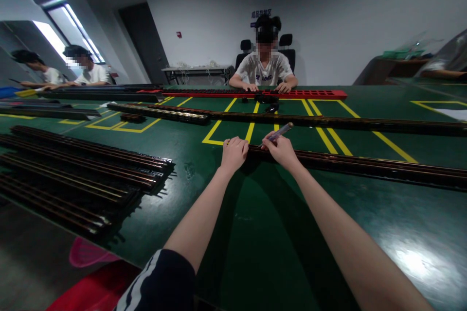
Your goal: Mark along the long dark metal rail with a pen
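Head view, hands: We are curling our left hand [234, 151] over the left end of the long dark strip [365, 165], fingers folded down onto it. Our right hand [281, 150] is closing its fingers round a pen [280, 131], with its heel resting on the same strip just beside the left hand.

Head view, strip's place: It is lying flat on the green table [255, 233], across the middle of the frame, from the centre out past the right edge.

Head view, long axis: It is running left to right, sinking slightly toward the lower right. Its visible end is pointing to frame left, under our left hand.

Head view, pen: Its tip is pointing down at the strip and its back end is rising toward the upper right.

Head view, progress: We are judging the pen work to be at the strip's left end only, with the whole run to the right not yet reached. Any marks are too dark to make out.

Head view, surroundings: A stack of strips [91, 175] is lying at lower left. A co-worker [265, 70] is sitting opposite, with hands on a red strip [299, 93].
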The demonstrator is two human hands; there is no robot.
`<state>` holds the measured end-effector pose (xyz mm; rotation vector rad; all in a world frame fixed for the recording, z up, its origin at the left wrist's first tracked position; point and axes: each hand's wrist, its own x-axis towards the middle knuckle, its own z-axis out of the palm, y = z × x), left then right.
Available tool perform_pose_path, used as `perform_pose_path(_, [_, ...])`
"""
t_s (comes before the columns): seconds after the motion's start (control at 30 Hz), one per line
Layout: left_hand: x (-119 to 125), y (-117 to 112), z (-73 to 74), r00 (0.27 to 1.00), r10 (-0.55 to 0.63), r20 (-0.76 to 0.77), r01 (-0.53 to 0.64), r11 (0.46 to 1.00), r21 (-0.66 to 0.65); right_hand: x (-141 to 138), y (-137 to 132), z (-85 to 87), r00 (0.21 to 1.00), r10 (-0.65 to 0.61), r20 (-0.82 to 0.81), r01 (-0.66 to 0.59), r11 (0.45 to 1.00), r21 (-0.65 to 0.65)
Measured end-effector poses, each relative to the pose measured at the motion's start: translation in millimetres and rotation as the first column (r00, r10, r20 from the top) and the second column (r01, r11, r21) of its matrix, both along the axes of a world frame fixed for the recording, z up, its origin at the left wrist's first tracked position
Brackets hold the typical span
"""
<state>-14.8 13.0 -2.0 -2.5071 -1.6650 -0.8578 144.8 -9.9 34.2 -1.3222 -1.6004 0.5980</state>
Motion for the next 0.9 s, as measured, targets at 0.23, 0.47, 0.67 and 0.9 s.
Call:
perform_pose_path(0.23, [0.9, -1.1, 2.9, 0.998, 0.017, -0.063, -0.017, 1.0, 0.003, 3.8, -1.4, 4.9, 0.996, -0.054, 0.066, 0.056, 0.998, -0.031])
perform_pose_path(0.47, [-0.3, -0.5, 2.6, 0.987, 0.033, -0.157, -0.026, 0.999, 0.047, 8.3, 2.5, 1.9, 0.993, -0.066, 0.095, 0.063, 0.998, 0.03])
perform_pose_path(0.67, [-0.7, -0.1, 1.3, 0.987, 0.025, -0.159, -0.016, 0.998, 0.058, 6.0, 0.6, -1.1, 0.998, -0.023, 0.063, 0.022, 0.999, 0.027])
perform_pose_path(0.9, [-0.1, -0.5, 1.8, 0.986, 0.036, -0.163, -0.027, 0.998, 0.057, 7.3, -0.1, -1.3, 1.0, 0.005, 0.03, -0.004, 1.0, -0.008])
